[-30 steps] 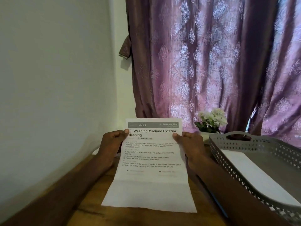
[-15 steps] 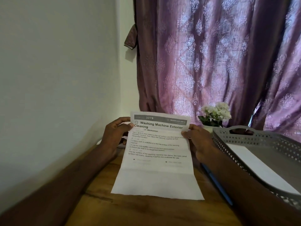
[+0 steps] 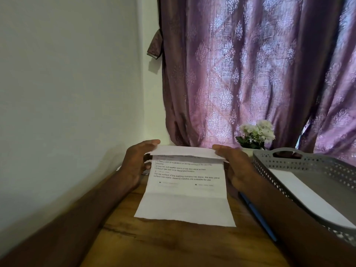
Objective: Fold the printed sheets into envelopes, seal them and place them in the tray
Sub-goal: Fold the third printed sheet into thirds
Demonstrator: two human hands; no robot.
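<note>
Both hands, left hand (image 3: 134, 162) and right hand (image 3: 236, 166), pinch the printed sheet's (image 3: 185, 191) top flap, fingers curling it forward over the counter (image 3: 173, 245)

— What's at the far side?
— A purple patterned curtain (image 3: 250, 74), and a small pot of white flowers (image 3: 256, 134) on the wooden worktop (image 3: 173, 245) below it.
— And the left?
— A plain pale wall (image 3: 67, 93). On the right, a blue pen (image 3: 258, 218) lies on the worktop.
</note>
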